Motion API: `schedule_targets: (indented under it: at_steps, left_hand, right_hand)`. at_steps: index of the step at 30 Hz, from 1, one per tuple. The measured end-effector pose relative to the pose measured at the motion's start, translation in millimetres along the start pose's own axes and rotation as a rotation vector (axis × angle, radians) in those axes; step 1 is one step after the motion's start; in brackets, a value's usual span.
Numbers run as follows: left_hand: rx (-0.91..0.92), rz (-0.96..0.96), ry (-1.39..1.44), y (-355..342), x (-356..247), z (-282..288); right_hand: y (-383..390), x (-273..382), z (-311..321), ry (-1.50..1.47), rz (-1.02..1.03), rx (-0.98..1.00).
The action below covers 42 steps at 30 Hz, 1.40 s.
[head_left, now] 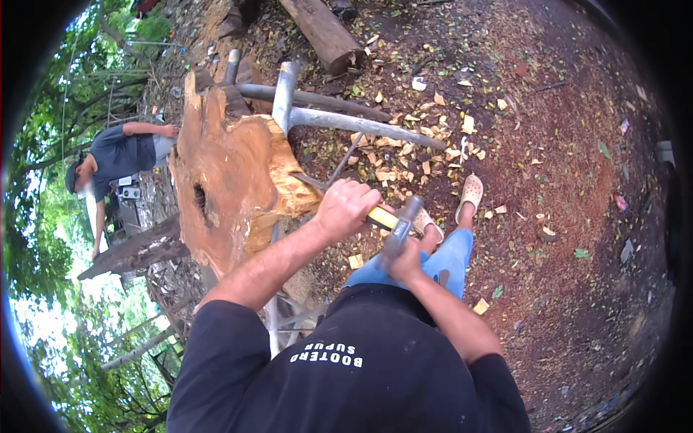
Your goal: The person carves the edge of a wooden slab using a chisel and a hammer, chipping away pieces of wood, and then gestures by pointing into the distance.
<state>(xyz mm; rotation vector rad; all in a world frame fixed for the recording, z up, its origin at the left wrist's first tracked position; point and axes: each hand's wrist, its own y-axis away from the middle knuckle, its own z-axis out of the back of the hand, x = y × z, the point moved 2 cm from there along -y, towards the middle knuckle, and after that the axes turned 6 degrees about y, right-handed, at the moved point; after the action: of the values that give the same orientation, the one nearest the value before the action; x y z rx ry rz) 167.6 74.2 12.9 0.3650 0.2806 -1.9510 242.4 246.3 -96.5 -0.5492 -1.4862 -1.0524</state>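
My left hand (pixel 348 209) is wrapped round a chisel with a yellow and black handle (pixel 383 217). The chisel's metal blade (pixel 309 180) points left at the freshly cut, pale edge of a large brown wood slab (pixel 234 173). In my right hand (pixel 405 263) is a hammer, its metal head (pixel 406 220) level with the butt of the chisel handle. Whether head and handle touch, I cannot tell. The slab has an irregular outline and a dark hole (pixel 200 200) toward its left side.
Round metal poles (pixel 361 126) stand and lie beside the slab. Pale wood chips (pixel 426 133) litter the reddish ground near my clogs (pixel 470 196). A log (pixel 321 32) lies at the far side. Another person (pixel 119 159) in a dark shirt and cap is beyond the slab, at left.
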Motion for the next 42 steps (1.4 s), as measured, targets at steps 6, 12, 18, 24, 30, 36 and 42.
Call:
schedule_targets:
  at_steps: [6,12,18,24,30,36,42]
  left_hand:
    - [0.035,-0.045,-0.026,25,1,-1]
    - [0.092,-0.046,-0.036,22,-3,-4]
    - [0.096,-0.075,-0.038,35,8,-3]
    - [0.253,-0.046,-0.012,7,17,2]
    - [-0.33,0.149,0.078,-67,3,32]
    - [-0.21,0.198,0.078,-53,-3,11]
    - [-0.182,0.341,0.06,-47,5,1]
  right_hand:
    - [10,-3,21,-1.346,-0.589,-0.138]
    - [9,-14,2,0.168,0.142,-0.03]
    - [-12,-24,20,0.02,0.126,-0.131]
    - [-9,-63,41,0.08,0.162,-0.186]
    - [-6,-26,67,-0.097,-0.022,-0.214]
    - [-2,-52,77,-0.121,-0.174,-0.206]
    - [0,-37,92,-0.266,-0.089,-0.274]
